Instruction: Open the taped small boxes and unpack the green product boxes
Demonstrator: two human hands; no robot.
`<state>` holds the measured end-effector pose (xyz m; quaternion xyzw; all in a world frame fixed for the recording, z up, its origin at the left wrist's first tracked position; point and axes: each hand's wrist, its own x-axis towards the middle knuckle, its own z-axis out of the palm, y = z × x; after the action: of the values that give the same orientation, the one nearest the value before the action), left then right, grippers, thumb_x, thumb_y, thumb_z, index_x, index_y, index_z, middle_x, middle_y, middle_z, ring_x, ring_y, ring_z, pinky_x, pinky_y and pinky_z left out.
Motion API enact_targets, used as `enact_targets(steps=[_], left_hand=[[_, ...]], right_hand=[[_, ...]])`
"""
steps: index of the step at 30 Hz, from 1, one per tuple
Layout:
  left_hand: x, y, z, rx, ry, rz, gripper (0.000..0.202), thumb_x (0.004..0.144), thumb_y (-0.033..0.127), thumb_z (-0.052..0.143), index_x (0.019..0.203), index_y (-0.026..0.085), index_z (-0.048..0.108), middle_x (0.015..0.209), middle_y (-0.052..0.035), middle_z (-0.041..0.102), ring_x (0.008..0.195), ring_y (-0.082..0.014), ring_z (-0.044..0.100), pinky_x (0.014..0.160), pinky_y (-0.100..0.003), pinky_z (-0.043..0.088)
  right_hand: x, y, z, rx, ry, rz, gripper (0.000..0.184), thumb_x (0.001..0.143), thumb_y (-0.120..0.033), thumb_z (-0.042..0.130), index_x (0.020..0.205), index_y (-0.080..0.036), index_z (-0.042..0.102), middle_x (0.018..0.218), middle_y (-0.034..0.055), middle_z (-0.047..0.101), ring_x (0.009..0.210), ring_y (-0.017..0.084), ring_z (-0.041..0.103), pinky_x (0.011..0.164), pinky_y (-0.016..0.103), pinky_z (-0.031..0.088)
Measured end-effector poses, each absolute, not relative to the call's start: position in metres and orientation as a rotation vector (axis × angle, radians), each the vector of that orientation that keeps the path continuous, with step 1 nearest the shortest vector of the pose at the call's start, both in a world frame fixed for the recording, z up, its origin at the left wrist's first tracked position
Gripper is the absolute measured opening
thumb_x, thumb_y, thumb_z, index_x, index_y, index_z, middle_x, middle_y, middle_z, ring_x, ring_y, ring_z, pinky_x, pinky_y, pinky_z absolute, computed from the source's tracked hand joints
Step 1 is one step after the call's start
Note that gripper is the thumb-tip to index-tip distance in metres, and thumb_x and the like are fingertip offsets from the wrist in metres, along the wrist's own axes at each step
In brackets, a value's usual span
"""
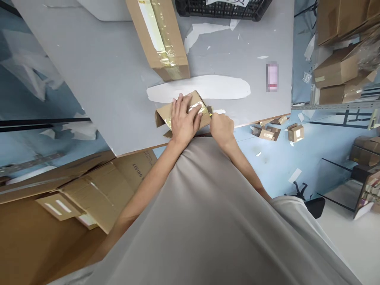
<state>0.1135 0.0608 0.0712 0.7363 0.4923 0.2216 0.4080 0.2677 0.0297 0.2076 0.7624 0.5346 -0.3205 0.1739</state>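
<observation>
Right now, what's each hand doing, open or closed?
Left hand: open, flat on the box.
Right hand: closed at the box edge; contents cannot be told.

The single view comes from the person's head and looks steeply down over the grey shirt [208, 221], which fills the picture toward 6 o'clock. It faces 12 o'clock, across the grey table [103, 71]. The left hand [184, 118] and right hand [222, 128] lie close, near the centre. The blue floor [276, 162] shows at 3 o'clock, and cardboard boxes [97, 190] at 8 o'clock.
</observation>
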Motion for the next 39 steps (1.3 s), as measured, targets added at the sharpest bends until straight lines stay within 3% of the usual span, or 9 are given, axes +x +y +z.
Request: enact_targets(steps=[9, 14, 17, 19, 22, 26, 29, 34, 39], left_hand=[[0.101, 0.066, 0.083, 1.839, 1.329, 0.511, 0.062, 0.105, 0.075, 0.078, 0.159, 0.046, 0.076, 0.190, -0.0073, 0.056, 0.188, -0.0467, 0.032, 0.154, -0.079, 0.012], [0.074, 0.045, 0.091, 1.789, 1.612, 0.518, 0.089, 0.105, 0.079, 0.080, 0.181, 0.042, 0.055, 0.202, -0.0107, 0.034, 0.194, -0.0436, -0.001, 0.155, -0.079, 0.005], [0.060, 0.027, 0.083, 1.736, 1.802, 0.507, 0.101, 0.107, 0.081, 0.076, 0.190, 0.035, 0.043, 0.204, -0.0166, 0.025, 0.193, -0.0426, -0.008, 0.155, -0.077, 0.001], [0.054, 0.016, 0.075, 1.678, 1.925, 0.516, 0.110, 0.104, 0.084, 0.080, 0.192, 0.032, 0.038, 0.203, -0.0213, 0.024, 0.193, -0.0458, -0.001, 0.155, -0.076, 0.006], [0.048, 0.004, 0.063, 1.534, 2.011, 0.547, 0.117, 0.102, 0.084, 0.083, 0.192, 0.027, 0.037, 0.197, -0.0260, 0.037, 0.189, -0.0478, 0.027, 0.153, -0.070, 0.027], [0.037, -0.005, 0.051, 1.364, 1.956, 0.608, 0.107, 0.105, 0.079, 0.084, 0.190, 0.027, 0.043, 0.189, -0.0232, 0.052, 0.175, -0.0419, 0.055, 0.143, -0.055, 0.049], [0.023, -0.006, 0.042, 1.297, 1.907, 0.675, 0.104, 0.103, 0.078, 0.087, 0.187, 0.029, 0.050, 0.186, -0.0202, 0.056, 0.172, -0.0417, 0.058, 0.140, -0.054, 0.053], [-0.004, 0.001, 0.033, 1.202, 1.814, 0.838, 0.102, 0.098, 0.087, 0.087, 0.178, 0.029, 0.061, 0.175, -0.0191, 0.068, 0.162, -0.0415, 0.068, 0.135, -0.056, 0.059], [-0.044, 0.012, 0.030, 1.063, 1.712, 0.903, 0.109, 0.083, 0.090, 0.098, 0.164, 0.023, 0.069, 0.169, -0.0214, 0.072, 0.161, -0.0432, 0.069, 0.140, -0.061, 0.055]], right_hand=[[0.303, 0.000, 0.207, 2.336, 1.462, -0.892, 0.047, 0.129, -0.035, 0.043, 0.164, -0.020, 0.072, 0.133, 0.0206, 0.090, 0.121, 0.036, 0.086, 0.107, 0.042, 0.064], [0.365, 0.011, 0.117, 2.500, 1.296, -0.764, 0.055, 0.127, -0.030, 0.044, 0.178, -0.013, 0.057, 0.148, 0.0268, 0.081, 0.128, 0.037, 0.081, 0.105, 0.040, 0.060], [0.397, 0.021, 0.055, 2.560, 1.228, -0.726, 0.062, 0.123, -0.026, 0.045, 0.183, -0.008, 0.049, 0.156, 0.0311, 0.072, 0.132, 0.037, 0.078, 0.105, 0.040, 0.059], [0.413, 0.024, 0.024, 2.602, 1.205, -0.717, 0.065, 0.120, -0.024, 0.046, 0.183, -0.007, 0.047, 0.160, 0.0320, 0.068, 0.137, 0.038, 0.076, 0.108, 0.042, 0.059], [0.428, 0.025, -0.004, 2.659, 1.184, -0.726, 0.070, 0.116, -0.022, 0.050, 0.184, -0.005, 0.045, 0.164, 0.0331, 0.064, 0.146, 0.041, 0.072, 0.119, 0.049, 0.059], [0.429, 0.026, -0.018, 2.765, 1.293, -0.774, 0.067, 0.112, -0.020, 0.054, 0.177, -0.007, 0.054, 0.172, 0.0315, 0.060, 0.162, 0.042, 0.061, 0.136, 0.057, 0.050], [0.410, 0.031, -0.026, 2.816, 1.362, -1.149, 0.054, 0.119, -0.028, 0.052, 0.170, -0.013, 0.059, 0.160, 0.0251, 0.073, 0.153, 0.034, 0.069, 0.139, 0.055, 0.051], [0.352, 0.039, -0.042, 2.586, 0.815, -2.115, 0.043, 0.128, -0.052, 0.043, 0.135, -0.021, 0.072, 0.116, 0.0120, 0.088, 0.100, 0.023, 0.086, 0.106, 0.041, 0.071], [0.304, 0.044, -0.042, 2.516, 0.456, -2.580, 0.052, 0.124, -0.070, 0.048, 0.137, -0.026, 0.072, 0.123, 0.0081, 0.090, 0.111, 0.020, 0.085, 0.108, 0.036, 0.069]])
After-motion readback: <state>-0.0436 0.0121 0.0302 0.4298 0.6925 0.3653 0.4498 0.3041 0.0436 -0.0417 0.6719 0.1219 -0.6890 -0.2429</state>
